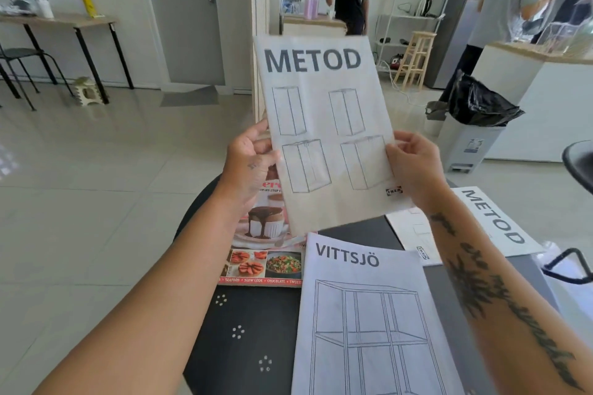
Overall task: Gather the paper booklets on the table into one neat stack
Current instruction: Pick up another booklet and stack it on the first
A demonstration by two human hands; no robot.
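Head view: the left hand [248,159] and right hand [414,167] pinch the side edges of a METOD booklet [327,131], held upright above the black table [250,330]. On the table lie a VITTSJÖ booklet [369,324], a cookbook [266,253] and a second METOD booklet [494,221].

L hand [248,160] + R hand [414,167] grip METOD booklet [324,125] upright above tabletop [244,340]; VITTSJÖ booklet [369,324], cookbook [266,253], 2nd METOD booklet [494,221] lie flat.

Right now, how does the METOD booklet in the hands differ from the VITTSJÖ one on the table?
The held METOD booklet is lifted upright by the left hand and right hand; the VITTSJÖ booklet lies flat on the table. METOD's cover shows four cabinets, VITTSJÖ's one shelving unit. Both are pale line-drawn manuals.
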